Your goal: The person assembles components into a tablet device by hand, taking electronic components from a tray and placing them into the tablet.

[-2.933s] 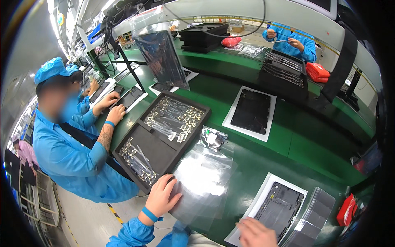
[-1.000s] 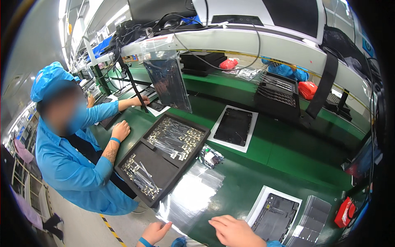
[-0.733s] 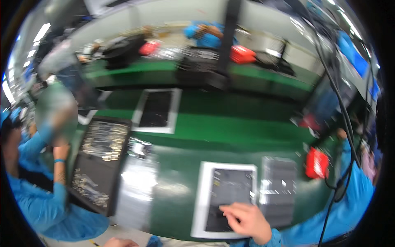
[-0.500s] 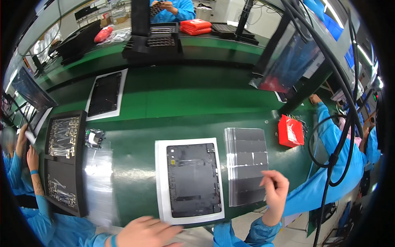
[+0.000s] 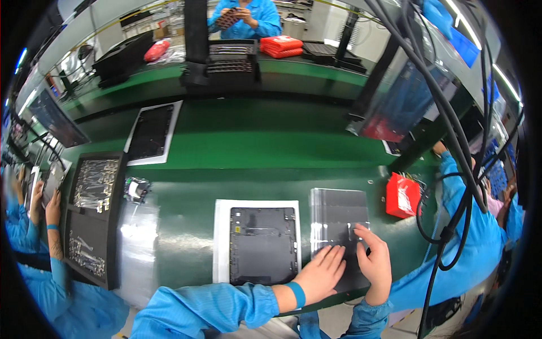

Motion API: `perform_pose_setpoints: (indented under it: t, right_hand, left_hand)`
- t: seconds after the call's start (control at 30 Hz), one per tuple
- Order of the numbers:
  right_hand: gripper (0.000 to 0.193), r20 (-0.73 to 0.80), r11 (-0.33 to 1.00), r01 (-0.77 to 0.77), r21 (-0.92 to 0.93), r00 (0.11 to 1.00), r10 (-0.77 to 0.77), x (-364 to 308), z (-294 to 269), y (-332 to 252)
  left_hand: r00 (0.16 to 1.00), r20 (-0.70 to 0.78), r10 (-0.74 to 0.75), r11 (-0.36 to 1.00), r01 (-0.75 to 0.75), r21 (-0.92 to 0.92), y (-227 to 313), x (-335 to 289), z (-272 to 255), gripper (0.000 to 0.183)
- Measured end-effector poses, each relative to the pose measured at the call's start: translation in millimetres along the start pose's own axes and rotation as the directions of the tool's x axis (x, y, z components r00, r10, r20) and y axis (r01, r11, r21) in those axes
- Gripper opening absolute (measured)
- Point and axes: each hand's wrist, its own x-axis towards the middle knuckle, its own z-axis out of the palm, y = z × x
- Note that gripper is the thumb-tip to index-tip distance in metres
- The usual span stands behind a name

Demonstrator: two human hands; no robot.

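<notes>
Grey sheets (image 5: 343,210) — green tabletop (image 5: 186,226)

left hand (image 5: 320,274) flat, palm down, beside a half-curled right hand (image 5: 376,263)

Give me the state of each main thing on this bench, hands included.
Black rectangular device shell: flat on rectangular white sheet.
Glossy dark-grey film pile: flat.
Black rectangular tray: uncovered, holding metallic parts.
Red boxy container: open-topped, items protruding.
Left hand: open, palm down on pile.
Right hand: half-curled.

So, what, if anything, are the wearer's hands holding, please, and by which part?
The left hand lies open over the dark sheets; whether the right hand grips their right edge cannot be told.
</notes>
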Motion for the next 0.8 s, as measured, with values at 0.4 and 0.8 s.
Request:
perform_pose_setpoints:
  t: [0.4, 0.8]
  right_hand:
    - [0.037, 0.121, 0.929, 0.22, -0.298, 0.974, -0.192, 26.9, 20.7, 9.6]
    - [0.051, 0.398, 0.966, 0.138, -0.22, 0.916, -0.04, 27.9, -6.1, 25.0]
  left_hand:
    - [0.834, -0.541, -0.108, 0.954, -0.067, -0.293, 11.6, 7.0, 16.5, 0.032]
    - [0.887, -0.454, 0.089, 0.992, -0.038, 0.121, 31.5, 1.1, 21.0, 0.024]
